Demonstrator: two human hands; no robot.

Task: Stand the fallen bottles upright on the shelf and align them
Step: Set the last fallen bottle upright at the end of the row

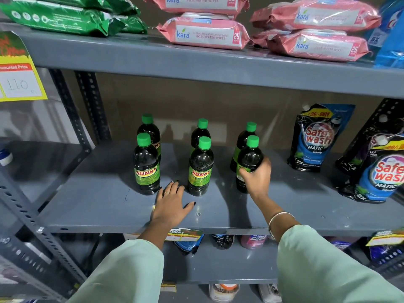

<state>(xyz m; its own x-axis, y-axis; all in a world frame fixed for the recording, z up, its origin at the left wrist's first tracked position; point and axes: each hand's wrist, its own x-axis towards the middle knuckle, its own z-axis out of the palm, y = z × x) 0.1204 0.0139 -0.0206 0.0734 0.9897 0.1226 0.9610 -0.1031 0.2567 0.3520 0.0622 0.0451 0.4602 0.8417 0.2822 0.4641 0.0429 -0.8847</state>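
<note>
Several dark bottles with green caps and green "SUNNY" labels stand upright on the grey shelf, in three pairs, one behind the other. The front left bottle and front middle bottle stand free. My right hand grips the lower body of the front right bottle, which is upright. Behind it stands another bottle. My left hand lies flat on the shelf with fingers spread, between the front left and front middle bottles, holding nothing.
Blue-black Safe Wash pouches lean at the right of the same shelf. Pink wipe packs and green packs lie on the shelf above. A yellow price tag hangs at the left. More goods sit on lower shelves.
</note>
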